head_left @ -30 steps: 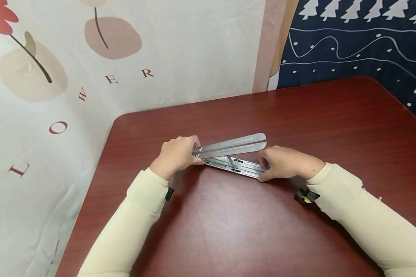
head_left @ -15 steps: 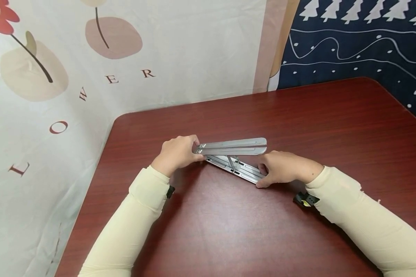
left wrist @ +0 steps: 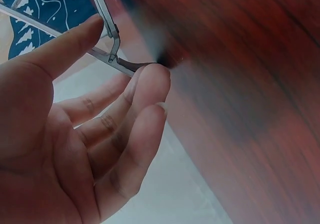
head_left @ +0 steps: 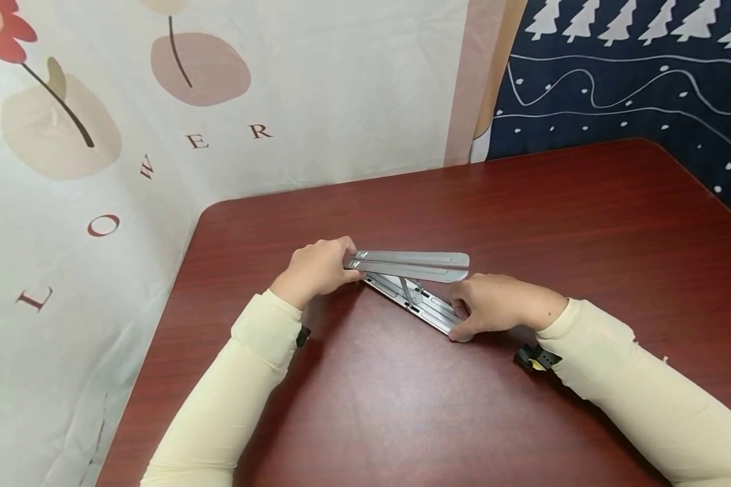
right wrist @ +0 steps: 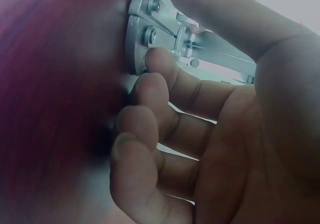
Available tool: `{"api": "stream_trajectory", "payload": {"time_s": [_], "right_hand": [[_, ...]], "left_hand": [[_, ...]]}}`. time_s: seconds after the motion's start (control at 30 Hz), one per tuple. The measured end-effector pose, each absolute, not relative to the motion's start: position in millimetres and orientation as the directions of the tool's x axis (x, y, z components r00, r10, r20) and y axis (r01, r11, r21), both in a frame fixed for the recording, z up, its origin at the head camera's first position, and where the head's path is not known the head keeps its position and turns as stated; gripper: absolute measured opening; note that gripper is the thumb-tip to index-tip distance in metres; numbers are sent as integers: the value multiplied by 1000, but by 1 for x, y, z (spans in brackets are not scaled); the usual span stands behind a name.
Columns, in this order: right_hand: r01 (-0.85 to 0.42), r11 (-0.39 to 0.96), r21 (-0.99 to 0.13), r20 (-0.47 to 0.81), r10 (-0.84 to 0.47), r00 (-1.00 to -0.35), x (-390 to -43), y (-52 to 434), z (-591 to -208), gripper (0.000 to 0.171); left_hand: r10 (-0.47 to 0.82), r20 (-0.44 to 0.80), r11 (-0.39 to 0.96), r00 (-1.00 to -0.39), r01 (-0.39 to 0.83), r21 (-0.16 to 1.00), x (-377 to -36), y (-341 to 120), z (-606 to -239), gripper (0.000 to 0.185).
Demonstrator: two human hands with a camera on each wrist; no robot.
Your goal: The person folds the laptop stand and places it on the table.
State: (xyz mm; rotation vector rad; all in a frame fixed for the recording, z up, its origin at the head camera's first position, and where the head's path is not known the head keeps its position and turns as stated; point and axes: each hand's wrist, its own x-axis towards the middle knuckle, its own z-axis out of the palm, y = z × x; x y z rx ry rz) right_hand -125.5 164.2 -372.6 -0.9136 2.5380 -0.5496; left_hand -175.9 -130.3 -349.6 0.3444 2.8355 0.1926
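Observation:
A silver folding laptop stand (head_left: 408, 264) lies across the middle of the table, partly unfolded. Its upper plate of two slim leaves slants above the base (head_left: 426, 309), with a thin strut (head_left: 407, 291) between them. At the hinged left end, my left hand (head_left: 318, 270) pinches the stand between thumb and fingers. My right hand (head_left: 504, 302) grips the base's free end, its thumb on the near side. In the right wrist view, fingertips (right wrist: 161, 63) touch the rounded metal end beside small screws (right wrist: 150, 35). The left wrist view has the hinge (left wrist: 112, 57) between thumb and fingers.
The stand rests on a reddish-brown wooden table (head_left: 365, 406). A pale printed cloth (head_left: 341, 88) hangs behind it and to the left. A dark blue cloth with white trees (head_left: 621, 88) hangs at the back right. A dark strap (head_left: 536, 357) is on the right wrist.
The stand has turned, its base's right end swinging nearer to me along with my right hand. The upper plate's far end has dropped in view. My left hand has shifted slightly right.

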Motion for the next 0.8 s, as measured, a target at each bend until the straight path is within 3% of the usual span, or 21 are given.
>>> {"api": "stream_trajectory", "payload": {"time_s": [0.8], "right_hand": [[-557,679,-478,-191,-699,-689,-113,163,-373,33]], "left_hand": [[312,-241,945,-919,273,182,-180,-112,-354,44]]}}
